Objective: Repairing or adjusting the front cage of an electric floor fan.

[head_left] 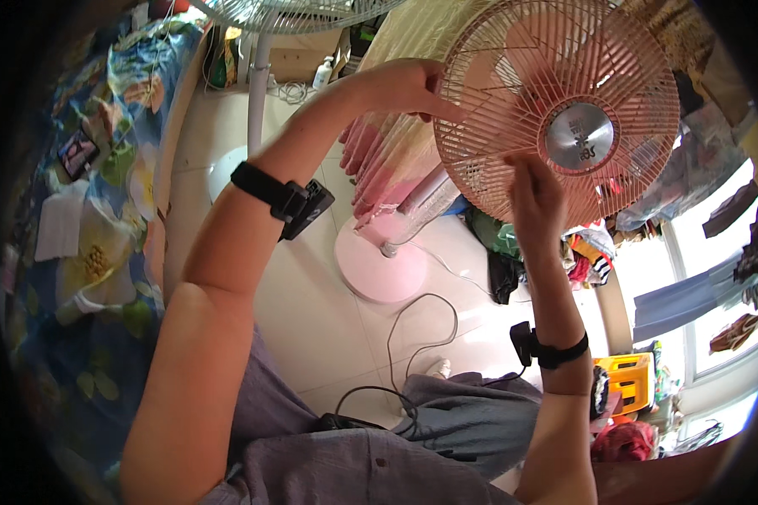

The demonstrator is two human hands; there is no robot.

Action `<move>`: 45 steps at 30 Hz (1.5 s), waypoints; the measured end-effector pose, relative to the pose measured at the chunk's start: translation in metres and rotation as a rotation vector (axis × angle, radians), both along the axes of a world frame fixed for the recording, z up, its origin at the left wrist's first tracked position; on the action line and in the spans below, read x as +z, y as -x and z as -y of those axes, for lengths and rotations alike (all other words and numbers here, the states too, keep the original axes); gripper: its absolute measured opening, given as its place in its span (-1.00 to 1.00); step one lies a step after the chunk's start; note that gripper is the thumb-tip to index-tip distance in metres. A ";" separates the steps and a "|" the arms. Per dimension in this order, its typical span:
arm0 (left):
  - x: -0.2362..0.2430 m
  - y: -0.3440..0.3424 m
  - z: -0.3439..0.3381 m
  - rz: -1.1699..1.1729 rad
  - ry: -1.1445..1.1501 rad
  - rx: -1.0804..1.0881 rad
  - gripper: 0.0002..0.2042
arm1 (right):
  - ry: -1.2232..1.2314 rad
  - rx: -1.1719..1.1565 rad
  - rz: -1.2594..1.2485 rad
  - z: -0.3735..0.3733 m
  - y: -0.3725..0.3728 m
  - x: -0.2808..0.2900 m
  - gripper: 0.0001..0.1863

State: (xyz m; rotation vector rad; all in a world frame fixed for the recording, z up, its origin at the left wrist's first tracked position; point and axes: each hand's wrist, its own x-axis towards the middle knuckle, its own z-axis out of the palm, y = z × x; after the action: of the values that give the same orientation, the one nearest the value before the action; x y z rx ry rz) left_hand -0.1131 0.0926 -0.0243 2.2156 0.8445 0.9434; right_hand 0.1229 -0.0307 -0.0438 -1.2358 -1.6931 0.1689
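A pink floor fan (497, 88) with a round wire guard and a silver centre cap (580, 137) stands before me, its head tilted up. My left hand (404, 87) grips the left rim of the guard, thumb across the front wires and fingers curled behind the edge. Just below and left of the cap, my right hand (537, 198) is closed in a pinch against the front wires. What its fingertips hold, if anything, is too small to make out. The fan's pole (421, 192) runs down to a round pink base (383, 273) on the floor.
Another fan (295, 13) on a grey pole stands at the far left. A bed with a blue floral cover (101, 252) lines the left side, with a phone (77, 154) on it. A black cable (423, 347) loops over the tiles. At right are clothes and a yellow crate (627, 383).
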 end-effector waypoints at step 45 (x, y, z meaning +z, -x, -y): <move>-0.005 -0.007 0.003 -0.136 -0.242 0.080 -0.28 | -0.435 -0.356 0.816 0.002 0.022 0.030 -0.93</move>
State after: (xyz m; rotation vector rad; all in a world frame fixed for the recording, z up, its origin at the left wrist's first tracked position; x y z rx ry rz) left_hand -0.1066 0.0900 -0.0295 2.4920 0.9285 0.9859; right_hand 0.1006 -0.0325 -0.0139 -1.3181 -1.9737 -0.9887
